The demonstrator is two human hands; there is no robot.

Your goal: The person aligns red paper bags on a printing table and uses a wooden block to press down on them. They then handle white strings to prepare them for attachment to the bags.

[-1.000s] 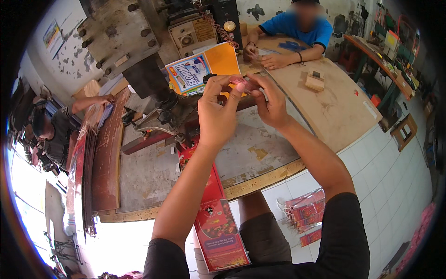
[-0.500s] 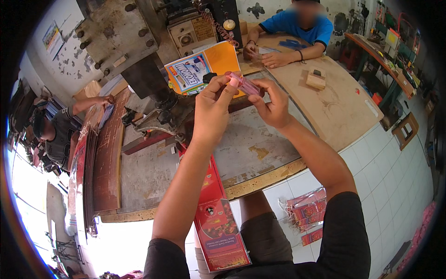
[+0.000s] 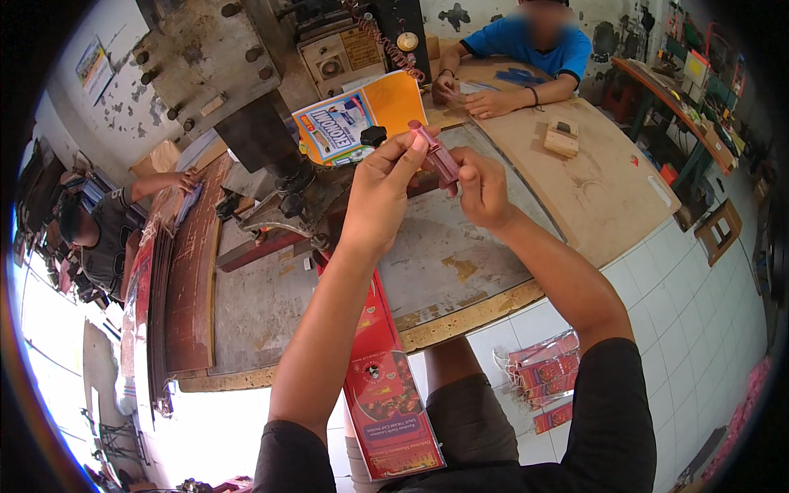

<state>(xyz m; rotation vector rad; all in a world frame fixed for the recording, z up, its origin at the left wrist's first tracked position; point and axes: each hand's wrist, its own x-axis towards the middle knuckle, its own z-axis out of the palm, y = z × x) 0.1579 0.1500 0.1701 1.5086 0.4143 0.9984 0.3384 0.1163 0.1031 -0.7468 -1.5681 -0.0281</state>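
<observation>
A small pink, see-through, tube-shaped thing [image 3: 441,156] is held up above the worktable, slanting down to the right. I cannot make out its exact kind. My left hand [image 3: 382,193] is closed, thumb and fingers pinching its upper end. My right hand [image 3: 485,189] is closed round its lower end, fingers curled behind it. Below my left forearm, a long red printed plastic sheet [image 3: 390,411] hangs from the table's front edge over my lap.
A heavy press [image 3: 214,66] stands over the metal-topped table [image 3: 460,271], an orange and blue packet [image 3: 394,103] beside it. A wooden block [image 3: 560,138] rests on the board at right. Red printed packets [image 3: 542,374] lie on the floor. Two co-workers sit behind and at left.
The pink thing has tilted from nearly level to a steeper slant, its upper end now showing above my left fingers. My right fingers have shifted along its lower end.
</observation>
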